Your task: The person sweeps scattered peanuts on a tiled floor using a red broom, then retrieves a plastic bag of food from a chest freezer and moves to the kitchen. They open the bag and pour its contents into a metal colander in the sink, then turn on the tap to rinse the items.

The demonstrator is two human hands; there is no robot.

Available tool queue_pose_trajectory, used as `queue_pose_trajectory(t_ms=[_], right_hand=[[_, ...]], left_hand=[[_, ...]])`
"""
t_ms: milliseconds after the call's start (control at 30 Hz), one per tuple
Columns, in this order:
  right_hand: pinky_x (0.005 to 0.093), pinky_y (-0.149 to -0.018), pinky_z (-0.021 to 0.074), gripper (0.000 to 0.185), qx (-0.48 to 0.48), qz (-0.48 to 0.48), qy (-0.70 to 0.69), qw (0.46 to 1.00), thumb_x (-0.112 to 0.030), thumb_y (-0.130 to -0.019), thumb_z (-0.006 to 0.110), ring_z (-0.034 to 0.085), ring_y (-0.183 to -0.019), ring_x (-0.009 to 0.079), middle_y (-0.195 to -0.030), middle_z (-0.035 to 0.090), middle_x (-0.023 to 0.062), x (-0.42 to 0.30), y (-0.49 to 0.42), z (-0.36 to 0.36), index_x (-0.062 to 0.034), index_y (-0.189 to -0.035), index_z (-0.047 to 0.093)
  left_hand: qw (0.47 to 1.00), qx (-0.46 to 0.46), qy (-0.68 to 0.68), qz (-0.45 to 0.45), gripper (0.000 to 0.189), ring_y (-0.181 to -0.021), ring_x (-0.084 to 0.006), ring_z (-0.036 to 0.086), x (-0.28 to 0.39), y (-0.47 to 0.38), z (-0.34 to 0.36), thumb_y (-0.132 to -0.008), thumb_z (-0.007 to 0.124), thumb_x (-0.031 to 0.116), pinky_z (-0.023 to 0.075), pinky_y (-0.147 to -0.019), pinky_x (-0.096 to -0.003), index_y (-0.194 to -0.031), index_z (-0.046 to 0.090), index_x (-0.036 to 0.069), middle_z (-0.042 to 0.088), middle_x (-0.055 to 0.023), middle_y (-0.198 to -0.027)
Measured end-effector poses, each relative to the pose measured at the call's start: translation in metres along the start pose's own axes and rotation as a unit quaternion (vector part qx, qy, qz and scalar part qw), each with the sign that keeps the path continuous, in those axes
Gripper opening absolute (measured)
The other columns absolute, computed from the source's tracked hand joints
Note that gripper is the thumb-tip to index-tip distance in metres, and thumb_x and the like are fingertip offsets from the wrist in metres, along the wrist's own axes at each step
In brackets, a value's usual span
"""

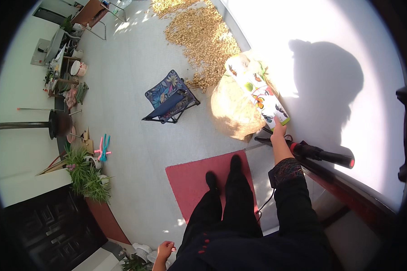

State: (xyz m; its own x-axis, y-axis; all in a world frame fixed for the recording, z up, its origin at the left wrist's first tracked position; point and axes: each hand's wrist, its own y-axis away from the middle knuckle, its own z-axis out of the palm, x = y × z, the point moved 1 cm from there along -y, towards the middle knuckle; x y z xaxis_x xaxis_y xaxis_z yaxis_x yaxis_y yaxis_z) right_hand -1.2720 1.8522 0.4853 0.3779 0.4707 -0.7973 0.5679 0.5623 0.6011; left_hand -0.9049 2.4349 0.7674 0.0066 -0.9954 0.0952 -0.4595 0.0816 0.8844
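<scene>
My right hand (278,129) grips the near end of a long white case (254,89) printed with butterflies and leaves and edged in green. That case slants over a bulging woven sack (235,105) by the white wall, partly hiding it. Low in the view, at the left, my left hand (166,250) hangs by my leg with its fingers loosely curled. I see nothing in it, though its palm is hidden. Just beyond my right wrist, a folded black umbrella (320,154) with red parts lies along a dark ledge.
Peanuts in their shells (207,37) spread over the floor by the wall. A folding stool (171,96) with patterned fabric stands left of the sack. I stand on a red mat (186,179). Potted plants (88,176), a dark door (54,233) and a cluttered shelf (62,67) line the left side.
</scene>
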Motion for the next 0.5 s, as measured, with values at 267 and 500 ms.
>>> queue_pose_trajectory(t_ms=[267, 500], right_hand=[[0.0305, -0.081, 0.0491, 0.037, -0.348, 0.039, -0.069, 0.934, -0.007, -0.083, 0.065, 0.060, -0.095, 0.0152, -0.112, 0.061, 0.0046, -0.039, 0.098, 0.002, -0.0034, -0.118, 0.053], [0.0276, -0.086, 0.0469, 0.039, -0.449, 0.233, 0.029, 0.862, -0.001, -0.085, 0.062, 0.057, -0.102, 0.0121, -0.111, 0.059, 0.0035, 0.002, 0.251, -0.051, -0.0036, -0.123, 0.050]], left_hand=[[0.994, 0.019, 0.051, 0.093, 0.022, -0.070, -0.0160, 0.065, 0.061, -0.036, 0.023, -0.088, 0.060, 0.018, 0.0521, -0.066, -0.0277, -0.097, 0.061, -0.003, 0.066, -0.0099, -0.077], [0.980, -0.001, 0.082, 0.180, 0.058, -0.086, -0.0164, 0.063, 0.181, -0.038, 0.047, -0.080, 0.070, 0.023, 0.0497, -0.076, -0.0286, -0.127, 0.043, 0.002, 0.064, -0.0115, -0.093]])
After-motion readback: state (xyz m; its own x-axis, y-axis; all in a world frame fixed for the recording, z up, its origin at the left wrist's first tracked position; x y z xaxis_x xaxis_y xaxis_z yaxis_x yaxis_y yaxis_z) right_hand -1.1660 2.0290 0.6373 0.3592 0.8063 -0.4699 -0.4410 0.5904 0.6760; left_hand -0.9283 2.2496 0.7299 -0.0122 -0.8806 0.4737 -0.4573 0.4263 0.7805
